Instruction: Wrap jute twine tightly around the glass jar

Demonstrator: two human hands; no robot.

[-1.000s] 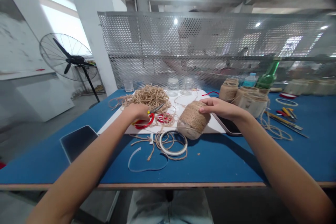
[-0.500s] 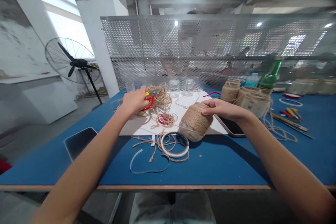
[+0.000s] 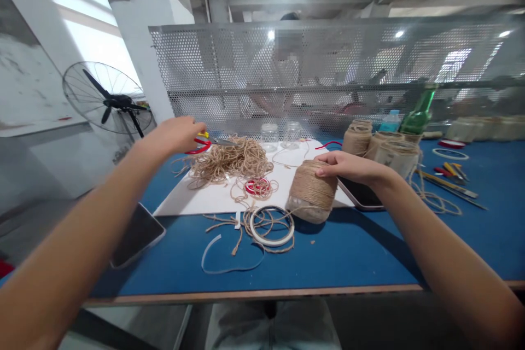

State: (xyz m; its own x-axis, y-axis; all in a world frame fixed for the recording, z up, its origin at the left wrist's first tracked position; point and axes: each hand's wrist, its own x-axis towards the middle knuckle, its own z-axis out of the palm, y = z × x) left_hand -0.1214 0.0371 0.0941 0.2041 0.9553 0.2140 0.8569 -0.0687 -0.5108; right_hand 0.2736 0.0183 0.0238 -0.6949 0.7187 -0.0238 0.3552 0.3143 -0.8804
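Main hazard: the scissors in the left grip, fingers closed around the red handles, blades held out over the loose heap of twine, how far apart hard to tell. Likely cause of trouble: a careless pass, snagging or nicking strands. Second hazard: the twine-wrapped jar, tilted over at the right part of the white board, apt to roll if the right grip eases, with a phone just beside it. Right grip: fingers draped across the top of the jar, firmness impossible to tell. On the jar, close, even turns of tan twine over most of the body, bare glass at the lower end.
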